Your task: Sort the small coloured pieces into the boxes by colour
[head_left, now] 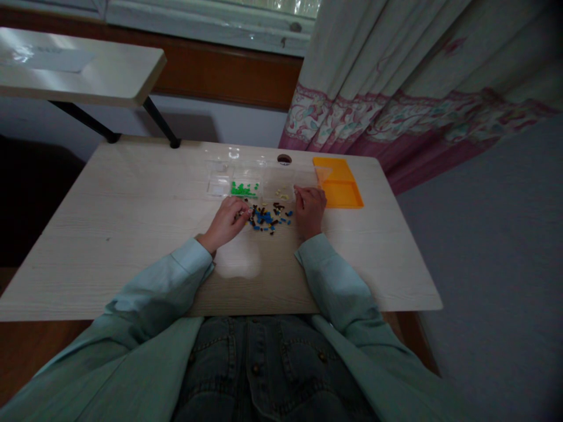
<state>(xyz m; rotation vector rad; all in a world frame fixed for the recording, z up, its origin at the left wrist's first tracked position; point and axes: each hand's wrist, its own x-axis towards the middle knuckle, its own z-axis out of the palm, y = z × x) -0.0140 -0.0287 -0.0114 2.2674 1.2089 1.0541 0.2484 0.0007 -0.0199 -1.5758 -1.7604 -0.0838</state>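
A loose pile of small building bricks, mostly blue, dark brown and some yellow, lies on the table. My left hand is at the pile's left edge, its thumb and fingers drawn together; whatever is between the tips is too small to make out. Behind the pile sits a clear compartment box. Green bricks fill one of its compartments, and a few cream-coloured pieces lie in another. My right hand is over the box's front right part, fingertips pinched; what they hold cannot be made out.
An orange divided tray stands to the right of the clear box. Near the table's back edge is a round cable hole. A raised shelf on black legs stands at back left. A curtain hangs behind the table.
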